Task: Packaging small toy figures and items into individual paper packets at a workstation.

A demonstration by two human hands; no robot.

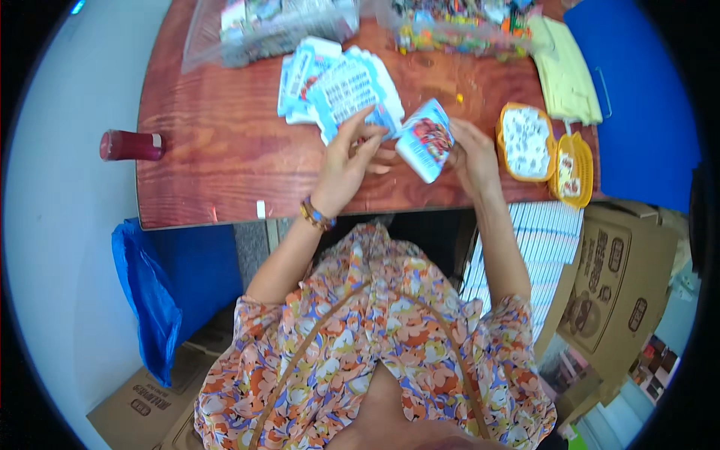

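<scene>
My right hand (474,156) is closed on the right edge of a small blue and white printed card box (427,140), which looks flat and is tilted above the table. A reddish picture fills the middle of its face. Just left of it, my left hand (351,161) has its fingers apart with nothing seen between them; its fingertips are over the near edge of a pile of blue and white flat card boxes (352,88). These overlap in a loose fan, some showing lines of dark print. A bracelet circles my left wrist.
Clear plastic bins (277,34) of small packets and colourful pieces (457,37) stand at the back. On the right are an orange basket (501,142), its smaller neighbour (589,176) and yellow cloth (566,75). A red jar (131,145) lies at the left edge.
</scene>
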